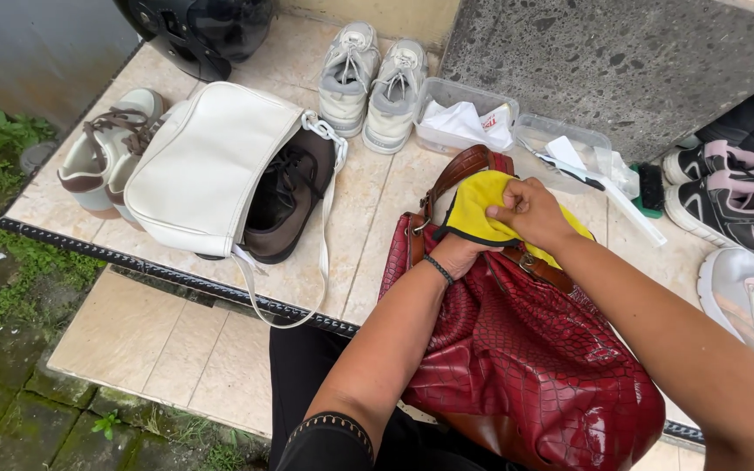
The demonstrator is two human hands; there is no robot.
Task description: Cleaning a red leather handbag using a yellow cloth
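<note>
A dark red, scale-textured handbag (525, 366) with a brown strap (455, 170) rests on my lap and the tiled ledge. My right hand (530, 209) is closed on a yellow cloth (477, 205), pressing it against the top of the bag near the strap. My left hand (455, 253) lies under the cloth, gripping the bag's upper edge; most of its fingers are hidden by the cloth.
A white handbag (207, 166) lies over a dark brown shoe (285, 205). Beige shoes (102, 148), grey sneakers (373, 83), two clear tubs (469, 122), a green brush (647, 187), black-and-pink sneakers (730, 196) and a black helmet (198, 30) surround it. Grass is at the left.
</note>
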